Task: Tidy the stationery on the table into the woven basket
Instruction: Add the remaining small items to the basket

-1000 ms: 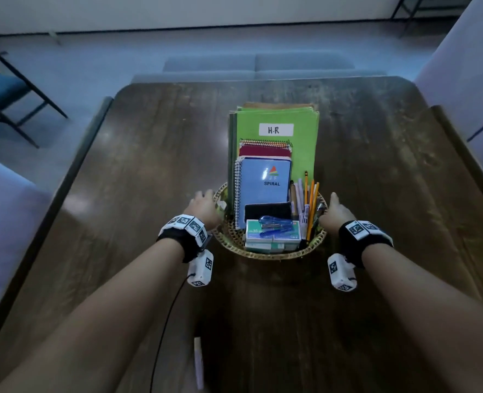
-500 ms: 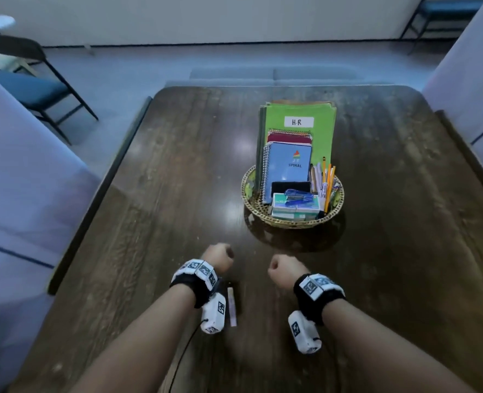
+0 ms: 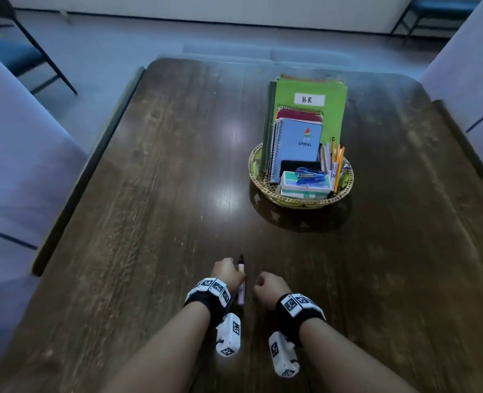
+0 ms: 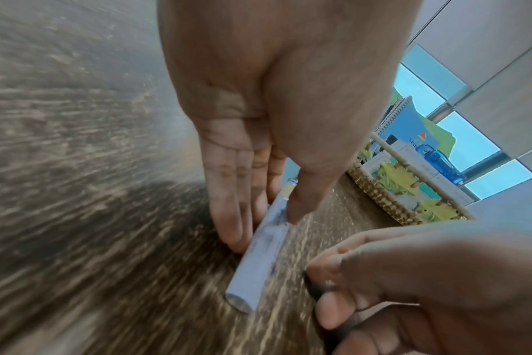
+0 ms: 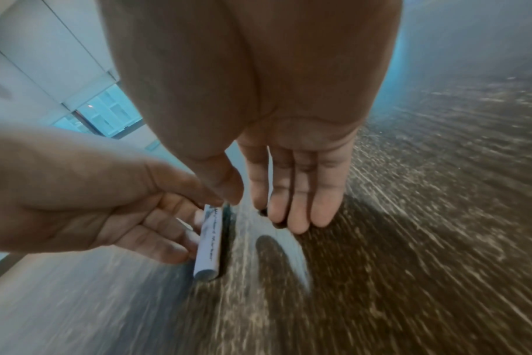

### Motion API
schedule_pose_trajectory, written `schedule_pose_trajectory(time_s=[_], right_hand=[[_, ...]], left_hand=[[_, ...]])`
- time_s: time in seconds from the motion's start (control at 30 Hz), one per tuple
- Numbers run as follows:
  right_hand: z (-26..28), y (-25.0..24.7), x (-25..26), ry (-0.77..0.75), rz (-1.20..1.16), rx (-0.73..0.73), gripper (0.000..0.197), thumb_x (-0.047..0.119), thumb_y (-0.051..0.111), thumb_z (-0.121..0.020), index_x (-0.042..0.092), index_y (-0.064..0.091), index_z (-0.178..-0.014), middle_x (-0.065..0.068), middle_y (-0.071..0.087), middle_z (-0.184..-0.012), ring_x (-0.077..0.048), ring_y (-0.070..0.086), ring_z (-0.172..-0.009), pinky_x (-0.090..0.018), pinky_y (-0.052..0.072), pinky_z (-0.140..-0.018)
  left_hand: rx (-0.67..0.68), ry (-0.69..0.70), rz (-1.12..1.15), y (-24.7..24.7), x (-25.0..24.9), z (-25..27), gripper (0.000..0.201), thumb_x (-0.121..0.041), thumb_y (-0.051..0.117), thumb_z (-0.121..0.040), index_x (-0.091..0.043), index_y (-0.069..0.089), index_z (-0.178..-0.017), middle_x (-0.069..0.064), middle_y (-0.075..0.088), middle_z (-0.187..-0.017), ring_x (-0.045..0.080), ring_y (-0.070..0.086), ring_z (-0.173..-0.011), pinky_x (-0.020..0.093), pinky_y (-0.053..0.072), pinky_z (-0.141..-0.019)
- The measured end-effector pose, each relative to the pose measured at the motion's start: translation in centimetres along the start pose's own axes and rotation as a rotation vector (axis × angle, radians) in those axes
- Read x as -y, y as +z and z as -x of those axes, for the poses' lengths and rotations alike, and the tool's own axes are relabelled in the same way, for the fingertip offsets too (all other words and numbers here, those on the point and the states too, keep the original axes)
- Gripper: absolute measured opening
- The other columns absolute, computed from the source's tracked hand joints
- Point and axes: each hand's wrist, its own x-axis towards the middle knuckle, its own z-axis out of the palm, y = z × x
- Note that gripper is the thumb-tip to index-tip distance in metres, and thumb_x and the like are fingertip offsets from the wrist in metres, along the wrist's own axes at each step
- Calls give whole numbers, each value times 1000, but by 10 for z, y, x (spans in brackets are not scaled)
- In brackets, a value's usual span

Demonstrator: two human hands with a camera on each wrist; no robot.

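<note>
One big brown table point(image 3: 149, 194) fills most of the head view. Right of the middle sits the round basket point(image 3: 263, 181), already packed with folders, notebooks, pencils and a stapler.

Low in the middle of the frame are two hands. Between them lies the last loose thing, a marker point(image 3: 241, 287), flat on the wood and well apart from the basket.

It is long and thin. Its long line runs up and down the frame, dark tip pointing up toward the basket and flat end toward the person.

It looks light, hard and smooth, so I think it could roll or slip. The middle of the barrel seems the best place to hold it.

Her left hand point(image 3: 226, 275) pinches the marker, thumb on one side, fingers on the other. Her right hand point(image 3: 268, 289) is just beside it, holding nothing, with fingers hanging fairly straight toward the table.
</note>
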Motion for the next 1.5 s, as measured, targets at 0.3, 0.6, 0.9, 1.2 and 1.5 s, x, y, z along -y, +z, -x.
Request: schedule_pose_trajectory(time_s=[0.3, 0.6, 0.9, 1.2, 1.5], right_hand=[[-6, -8, 10, -14, -97, 90, 31, 27, 53, -89, 15, 65, -115, -10, 67, -114, -25, 63, -97, -35, 51, -82], [4, -28, -7, -112, -229, 109, 23, 19, 52, -99, 17, 54, -122, -10, 65, -113, -26, 70, -94, -41, 62, -76], [-11, -129, -50, -341, -313, -97, 20, 22, 60, -96, 17, 65, -114, -6, 71, -103, -21, 69, -95, -47, 55, -88], [-64, -272, -78, -204, -336, -395, 19, 26, 62, -94, 19, 63, -111, 1, 65, -94, -21, 65, -89, -43, 58, -84], [-137, -330, -62, -102, -218, -430, 20, 24, 62, -94, 14, 63, -111, -7, 66, -114, -23, 59, -95, -28, 46, -81]], left_hand=[[102, 51, 76, -5, -5, 5, 27, -24, 63, -87, -17, 51, -111, 11, 67, -101, 28, 71, -79, 41, 62, -67], [90, 124, 198, -9, -34, 15, 20, -32, 62, -89, -18, 50, -97, 12, 69, -90, 29, 72, -65, 46, 61, -59], [-64, 358, 294, -14, -137, 0, 17, -35, 65, -92, -24, 59, -104, 1, 68, -87, 19, 68, -75, 41, 59, -69], [-161, 499, 114, -22, -248, -39, 27, -27, 60, -96, -18, 60, -122, -4, 65, -108, 12, 61, -95, 26, 49, -84], [-165, 509, -14, -28, -290, -96, 30, -26, 59, -96, -19, 61, -125, -2, 59, -116, 11, 58, -103, 27, 48, -94]])
